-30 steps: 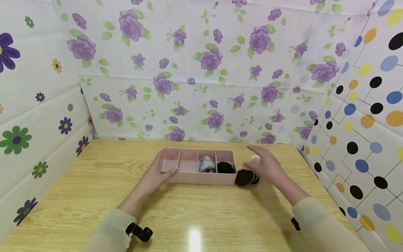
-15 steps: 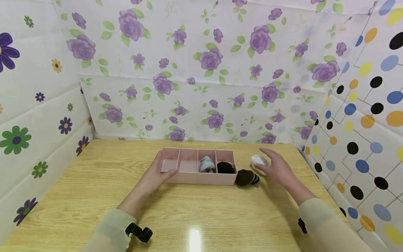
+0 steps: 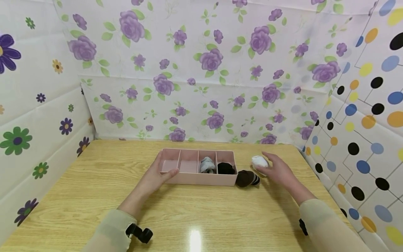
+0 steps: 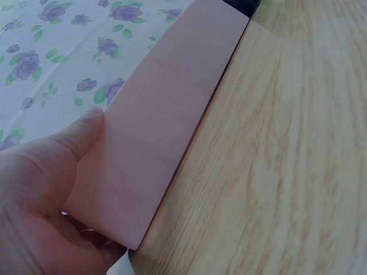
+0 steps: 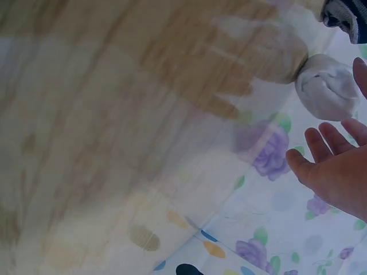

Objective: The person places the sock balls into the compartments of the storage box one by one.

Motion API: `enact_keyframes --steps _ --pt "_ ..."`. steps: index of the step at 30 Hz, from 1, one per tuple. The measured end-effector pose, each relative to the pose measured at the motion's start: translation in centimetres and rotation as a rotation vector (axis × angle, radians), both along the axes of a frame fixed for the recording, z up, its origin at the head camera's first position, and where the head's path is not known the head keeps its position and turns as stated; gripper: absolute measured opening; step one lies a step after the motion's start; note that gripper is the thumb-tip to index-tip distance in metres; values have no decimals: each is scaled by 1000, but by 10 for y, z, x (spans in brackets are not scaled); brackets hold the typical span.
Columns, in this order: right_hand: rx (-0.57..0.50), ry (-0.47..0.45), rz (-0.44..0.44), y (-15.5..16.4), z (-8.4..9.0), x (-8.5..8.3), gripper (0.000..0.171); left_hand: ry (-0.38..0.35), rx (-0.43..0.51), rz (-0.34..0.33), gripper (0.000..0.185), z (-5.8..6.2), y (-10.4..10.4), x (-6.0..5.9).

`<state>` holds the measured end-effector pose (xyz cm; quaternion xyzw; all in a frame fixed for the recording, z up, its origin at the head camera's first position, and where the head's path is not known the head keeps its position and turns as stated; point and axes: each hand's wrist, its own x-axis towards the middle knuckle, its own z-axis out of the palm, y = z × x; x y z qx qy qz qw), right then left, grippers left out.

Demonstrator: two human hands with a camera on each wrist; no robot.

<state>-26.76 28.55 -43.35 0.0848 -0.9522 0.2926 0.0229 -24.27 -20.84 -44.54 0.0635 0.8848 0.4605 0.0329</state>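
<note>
Head view with both wrist views. The left hand (image 3: 153, 178) is gripping the left end of a pink four-compartment organiser tray (image 3: 189, 177), thumb lying along its near wall and fingers wrapping around the end; the left wrist view is showing the same thumb (image 4: 80, 134) pressing on the tray's pink outer wall (image 4: 166, 120). The tray is sitting toward the far edge of the wooden desk (image 3: 94, 196), roughly midway between its left and right edges. Its two left compartments are holding nothing, the third from the left is holding a grey-and-white rolled sock (image 3: 207, 164), and the rightmost is holding a black rolled sock (image 3: 225, 168).

The right hand (image 3: 278, 171) is resting open, fingers relaxed and spread, holding nothing, near the far right corner of the desk. Its fingertips are lying against or just beside a white rolled sock (image 3: 259, 161); whether they are actually touching it cannot be told. In the right wrist view the white sock (image 5: 327, 86) is lying just beyond the fingers (image 5: 324, 143), with a small gap showing. A dark brown rolled sock with a striped end (image 3: 247, 178) is lying on the desk, touching the tray's right end and just beside the right hand.

Floral and dotted sheets (image 3: 201, 70) are enclosing the desk on three sides.
</note>
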Motion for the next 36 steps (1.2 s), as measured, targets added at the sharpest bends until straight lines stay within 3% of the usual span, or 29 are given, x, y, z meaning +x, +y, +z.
enact_keyframes --steps 18,36 --pt "-13 26 1 4 -12 -5 72 17 -9 -7 119 -2 0 -3" --pt "28 55 -31 0 -8 -5 58 -3 3 2 122 1 1 2"
